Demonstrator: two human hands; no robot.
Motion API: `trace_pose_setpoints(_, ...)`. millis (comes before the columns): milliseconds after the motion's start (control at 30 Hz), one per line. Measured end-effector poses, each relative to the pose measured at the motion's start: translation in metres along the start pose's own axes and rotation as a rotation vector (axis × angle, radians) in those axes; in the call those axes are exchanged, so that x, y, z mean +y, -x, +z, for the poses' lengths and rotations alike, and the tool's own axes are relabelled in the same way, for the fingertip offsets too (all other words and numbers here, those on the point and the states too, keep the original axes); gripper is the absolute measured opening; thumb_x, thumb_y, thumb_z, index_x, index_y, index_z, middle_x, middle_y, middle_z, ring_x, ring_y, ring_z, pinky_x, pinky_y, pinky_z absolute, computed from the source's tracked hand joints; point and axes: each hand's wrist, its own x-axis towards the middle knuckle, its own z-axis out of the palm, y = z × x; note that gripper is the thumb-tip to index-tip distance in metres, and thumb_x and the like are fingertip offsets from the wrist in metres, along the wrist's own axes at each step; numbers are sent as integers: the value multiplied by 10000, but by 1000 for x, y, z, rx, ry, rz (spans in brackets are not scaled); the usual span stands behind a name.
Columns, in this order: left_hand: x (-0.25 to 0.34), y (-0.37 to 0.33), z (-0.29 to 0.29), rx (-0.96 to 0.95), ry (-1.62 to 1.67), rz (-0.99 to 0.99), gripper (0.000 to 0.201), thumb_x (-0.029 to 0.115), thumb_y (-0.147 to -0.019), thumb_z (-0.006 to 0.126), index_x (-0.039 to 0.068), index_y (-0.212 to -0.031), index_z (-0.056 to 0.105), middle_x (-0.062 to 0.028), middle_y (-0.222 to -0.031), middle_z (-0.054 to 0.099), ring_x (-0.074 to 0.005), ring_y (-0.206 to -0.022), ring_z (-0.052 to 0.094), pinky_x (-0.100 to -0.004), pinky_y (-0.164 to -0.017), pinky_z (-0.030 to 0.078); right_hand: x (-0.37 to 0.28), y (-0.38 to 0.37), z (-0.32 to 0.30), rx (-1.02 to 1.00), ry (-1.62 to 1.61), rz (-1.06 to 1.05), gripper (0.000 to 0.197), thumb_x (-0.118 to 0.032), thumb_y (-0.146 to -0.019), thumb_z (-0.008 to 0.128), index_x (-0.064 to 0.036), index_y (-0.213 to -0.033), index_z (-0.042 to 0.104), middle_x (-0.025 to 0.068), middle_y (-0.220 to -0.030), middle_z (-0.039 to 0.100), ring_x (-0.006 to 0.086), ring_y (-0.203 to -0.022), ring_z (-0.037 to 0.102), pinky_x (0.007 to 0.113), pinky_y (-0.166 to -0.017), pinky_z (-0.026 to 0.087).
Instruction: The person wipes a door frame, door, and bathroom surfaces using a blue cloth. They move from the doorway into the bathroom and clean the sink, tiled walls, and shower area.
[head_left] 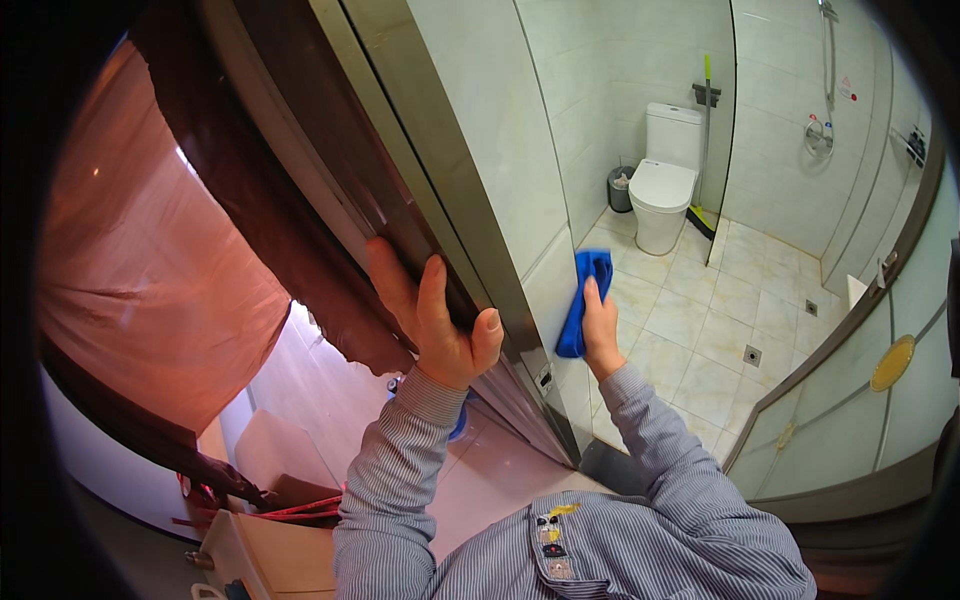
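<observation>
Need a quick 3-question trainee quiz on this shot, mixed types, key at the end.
1. Multiple choice. The right hand holds:
a) a spray bottle
b) a blue cloth
c) a scrubbing brush

2. True or false: the left hand has fingers stretched out rather than curled into a fist.

3. Short answer. What stands just left of the toilet, as seen in the picture?

Key:
1. b
2. True
3. A grey bin
</observation>
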Motion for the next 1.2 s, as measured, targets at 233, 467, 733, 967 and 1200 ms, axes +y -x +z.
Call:
trace_pose_setpoints(233, -2, -2, 2, 20, -16, 40, 588, 412, -877, 488, 30, -1312, 390, -318, -1428, 173, -466, -1296, 216, -571, -1009, 197, -186, -10, 108, -405, 253, -1284, 486, -266, -865, 560, -29, -1281, 477, 188, -1441, 292, 373, -1350, 205, 437, -1087, 176)
trace_pose_setpoints(467, -3, -4, 6, 53, -49, 62, 595, 442, -880, 464, 35, -1311, 410, -327, -1413, 206, -466, -1287, 248, -578, -992, 220, -146, -11, 88, -260, 436, -1332, 428, -112, -777, 557, 23, -1182, 526, 205, -1411, 336, 402, -1305, 285, 422, -1066, 237)
trace_pose_setpoints(733, -2, -4, -3, -38, -100, 64, 626, 432, -916, 437, -13, -1338, 318, -310, -1438, 132, -438, -1324, 199, -490, -1059, 207, 92, 25, -50, -69, 407, -180, 457, -319, -943, 437, -2, -1272, 435, 142, -1191, 547, 246, -1097, 504, 324, -932, 378)
trace_pose_setpoints(967, -7, -4, 6, 60, -44, 74, 616, 471, -868, 477, 61, -1325, 417, -323, -1417, 205, -449, -1299, 236, -569, -993, 200, 108, 47, -51, 278, 8, 340, 283, -169, -884, 528, -7, -1116, 542, 82, -1000, 615, 168, -862, 576, 309, -760, 467)
trace_pose_setpoints(1200, -6, -3, 6, 37, -50, 66, 577, 476, -880, 467, 101, -1318, 443, -301, -1426, 213, -435, -1306, 239, -558, -977, 212, -69, 42, 22, -101, 21, -188, 143, -183, -883, 585, -52, -930, 555, -49, -778, 502, 41, -678, 443, 207, -587, 382)
